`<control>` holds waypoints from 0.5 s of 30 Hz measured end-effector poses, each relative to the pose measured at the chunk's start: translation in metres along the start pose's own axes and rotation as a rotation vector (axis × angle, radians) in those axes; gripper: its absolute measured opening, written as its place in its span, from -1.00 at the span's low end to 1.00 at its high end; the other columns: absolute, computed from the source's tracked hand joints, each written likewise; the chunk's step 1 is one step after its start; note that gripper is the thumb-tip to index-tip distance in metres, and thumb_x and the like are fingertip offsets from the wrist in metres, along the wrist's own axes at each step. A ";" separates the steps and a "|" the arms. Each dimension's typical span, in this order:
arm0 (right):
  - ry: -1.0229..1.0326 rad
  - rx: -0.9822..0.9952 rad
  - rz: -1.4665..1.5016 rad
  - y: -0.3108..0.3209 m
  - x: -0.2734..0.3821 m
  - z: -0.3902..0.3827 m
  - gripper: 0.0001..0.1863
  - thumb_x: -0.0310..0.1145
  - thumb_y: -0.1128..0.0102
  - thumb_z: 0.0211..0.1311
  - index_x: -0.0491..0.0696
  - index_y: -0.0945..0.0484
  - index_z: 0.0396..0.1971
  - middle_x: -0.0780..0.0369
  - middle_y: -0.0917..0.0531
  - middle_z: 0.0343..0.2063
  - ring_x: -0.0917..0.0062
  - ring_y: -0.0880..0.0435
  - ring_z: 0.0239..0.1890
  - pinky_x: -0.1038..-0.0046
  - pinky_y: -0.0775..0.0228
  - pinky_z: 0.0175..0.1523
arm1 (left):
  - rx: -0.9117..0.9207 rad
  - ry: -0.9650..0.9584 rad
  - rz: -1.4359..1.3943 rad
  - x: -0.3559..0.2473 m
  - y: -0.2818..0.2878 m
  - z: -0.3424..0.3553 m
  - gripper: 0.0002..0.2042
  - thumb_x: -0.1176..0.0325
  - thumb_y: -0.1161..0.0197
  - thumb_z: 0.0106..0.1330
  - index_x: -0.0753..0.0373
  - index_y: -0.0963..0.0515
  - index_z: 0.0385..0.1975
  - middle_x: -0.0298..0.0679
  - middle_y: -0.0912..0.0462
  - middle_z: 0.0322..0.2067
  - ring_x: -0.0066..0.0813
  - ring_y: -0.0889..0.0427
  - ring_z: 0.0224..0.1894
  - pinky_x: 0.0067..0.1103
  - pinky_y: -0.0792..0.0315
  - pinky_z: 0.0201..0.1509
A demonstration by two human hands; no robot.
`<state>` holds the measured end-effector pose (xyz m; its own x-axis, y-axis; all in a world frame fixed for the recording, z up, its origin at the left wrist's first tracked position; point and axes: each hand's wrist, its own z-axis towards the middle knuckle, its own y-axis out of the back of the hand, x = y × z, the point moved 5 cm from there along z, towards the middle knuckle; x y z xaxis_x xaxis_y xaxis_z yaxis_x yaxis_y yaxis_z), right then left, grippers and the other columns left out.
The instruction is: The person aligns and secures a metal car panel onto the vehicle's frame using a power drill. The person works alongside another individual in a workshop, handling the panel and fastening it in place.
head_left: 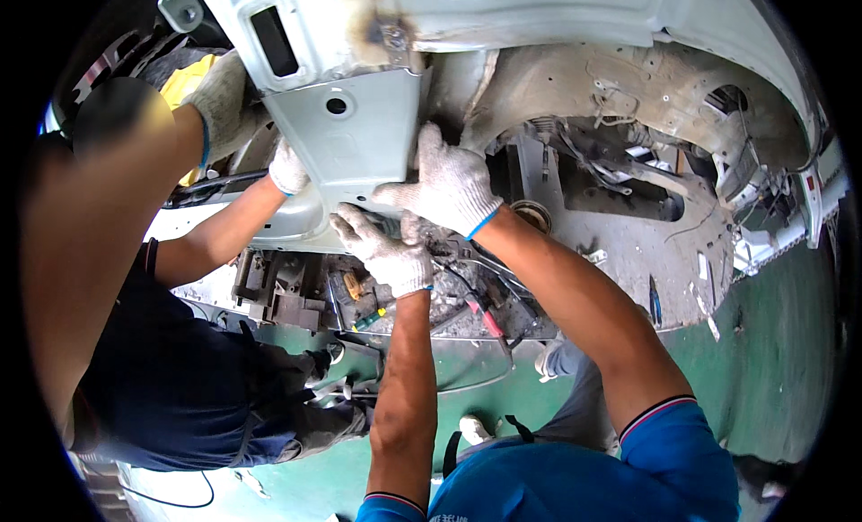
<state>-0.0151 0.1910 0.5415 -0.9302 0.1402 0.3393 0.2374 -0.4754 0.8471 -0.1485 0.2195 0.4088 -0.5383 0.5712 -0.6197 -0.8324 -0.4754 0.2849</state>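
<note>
A pale grey-green metal panel (355, 131) with a round hole hangs below the vehicle body's frame. My right hand (449, 183), in a white knitted glove, lies against the panel's lower right corner. Its fingers point up along the edge and its thumb stretches left. Just below the panel's bottom edge is my left hand (386, 251), gloved likewise, with its fingers stretched out and apart. Whether those fingertips touch the panel I cannot tell. A co-worker's gloved hand (289, 169) is at the panel's left edge; the co-worker's other glove (220, 100) is higher up, beside yellow material.
Under my hands, a work surface bears a green screwdriver (368, 320), a red-handled tool (485, 317) with a cable, and a metal vise-like block (283, 289). Blue-handled pliers (655, 299) lie at right. A wheel arch (620, 82) curves overhead. The co-worker stands close at left.
</note>
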 end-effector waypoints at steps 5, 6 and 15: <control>0.040 -0.094 0.018 0.000 -0.001 -0.003 -0.03 0.39 -0.46 -0.15 -0.25 -0.40 -0.12 -0.05 -0.73 -0.46 0.12 -0.80 -0.45 0.21 -0.66 -0.40 | -0.031 0.002 0.002 0.000 -0.002 -0.003 0.08 -0.31 -0.37 0.24 0.42 -0.12 0.53 0.37 -0.11 0.48 0.31 -0.09 0.54 -0.05 -0.15 0.55; 0.035 -0.083 0.031 0.000 0.000 -0.003 -0.03 0.39 -0.46 -0.15 -0.25 -0.40 -0.11 -0.05 -0.73 -0.45 0.12 -0.80 -0.45 0.21 -0.66 -0.40 | -0.042 0.017 -0.018 -0.001 0.000 -0.002 0.07 -0.30 -0.37 0.24 0.42 -0.12 0.52 0.37 -0.10 0.48 0.31 -0.09 0.54 -0.05 -0.15 0.55; -0.017 0.002 0.074 0.002 -0.001 -0.001 -0.06 0.39 -0.46 -0.13 -0.21 -0.39 -0.12 -0.06 -0.74 -0.44 0.09 -0.82 -0.38 0.16 -0.68 -0.32 | -0.002 0.004 0.018 -0.002 0.000 -0.001 0.10 -0.28 -0.38 0.24 0.43 -0.04 0.54 0.46 -0.07 0.46 0.41 -0.09 0.52 -0.04 -0.10 0.56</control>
<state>-0.0142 0.1888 0.5426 -0.9051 0.1192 0.4082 0.3062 -0.4836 0.8200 -0.1474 0.2183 0.4094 -0.5527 0.5601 -0.6171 -0.8224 -0.4866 0.2949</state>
